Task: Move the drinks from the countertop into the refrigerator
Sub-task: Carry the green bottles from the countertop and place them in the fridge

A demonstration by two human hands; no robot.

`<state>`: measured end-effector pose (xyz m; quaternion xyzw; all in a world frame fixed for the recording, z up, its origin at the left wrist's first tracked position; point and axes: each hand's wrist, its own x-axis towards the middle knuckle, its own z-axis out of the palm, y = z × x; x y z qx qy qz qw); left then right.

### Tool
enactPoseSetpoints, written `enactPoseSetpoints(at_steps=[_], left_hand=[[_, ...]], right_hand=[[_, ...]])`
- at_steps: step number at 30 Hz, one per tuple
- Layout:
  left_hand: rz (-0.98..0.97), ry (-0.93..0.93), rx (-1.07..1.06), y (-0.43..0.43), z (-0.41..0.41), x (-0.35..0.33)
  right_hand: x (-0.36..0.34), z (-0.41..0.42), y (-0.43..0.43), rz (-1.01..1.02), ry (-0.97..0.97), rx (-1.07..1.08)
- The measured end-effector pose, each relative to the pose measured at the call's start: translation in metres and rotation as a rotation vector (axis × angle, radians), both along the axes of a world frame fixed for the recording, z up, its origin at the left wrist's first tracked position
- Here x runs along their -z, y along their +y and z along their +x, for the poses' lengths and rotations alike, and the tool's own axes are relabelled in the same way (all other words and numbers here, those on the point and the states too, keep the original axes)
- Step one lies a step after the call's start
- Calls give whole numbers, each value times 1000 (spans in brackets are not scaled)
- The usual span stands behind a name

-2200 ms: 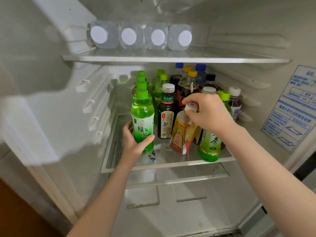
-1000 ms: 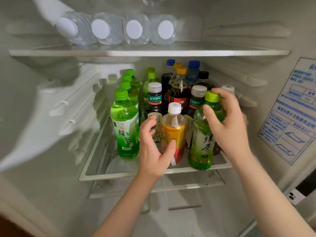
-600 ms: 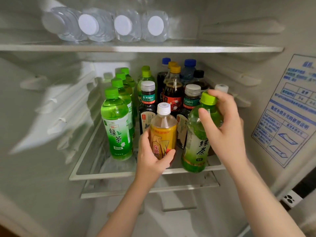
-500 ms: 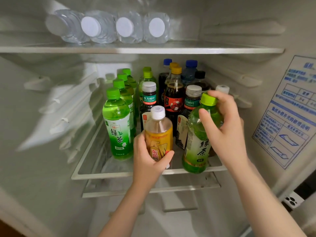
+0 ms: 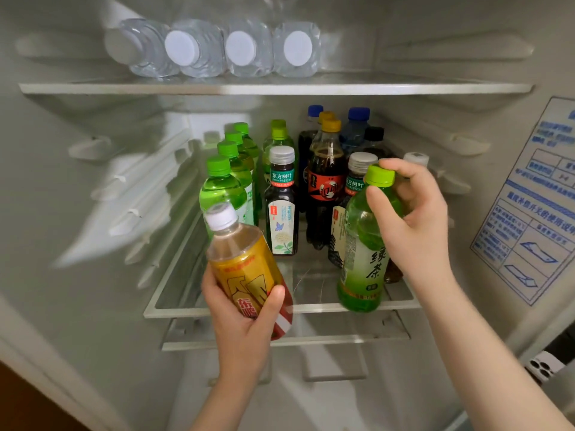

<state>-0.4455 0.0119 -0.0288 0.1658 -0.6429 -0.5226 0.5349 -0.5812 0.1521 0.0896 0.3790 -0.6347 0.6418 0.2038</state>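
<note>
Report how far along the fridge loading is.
Done: many drinks stand on the lower glass shelf, and four water bottles lie above. In hand: left hand holds a tilted yellow-label bottle off the shelf; right hand grips a green tea bottle. Countertop unseen.

2 bare forearms; hands: left hand, right hand; no sleeves visible.

Yellow-labelled bottle tilted left, off shelf (white cap); green tea bottle upright at shelf front.

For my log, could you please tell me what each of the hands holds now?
Left hand: closed on the yellow-labelled bottle.
Right hand: closed on the green tea bottle.
</note>
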Motion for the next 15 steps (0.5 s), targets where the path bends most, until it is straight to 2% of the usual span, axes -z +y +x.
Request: enactPoseSetpoints(at_steps=[15], left_hand=[[-42,-8,-214,-68,26,4]], right_hand=[[5,20,-88,-12,42,90]])
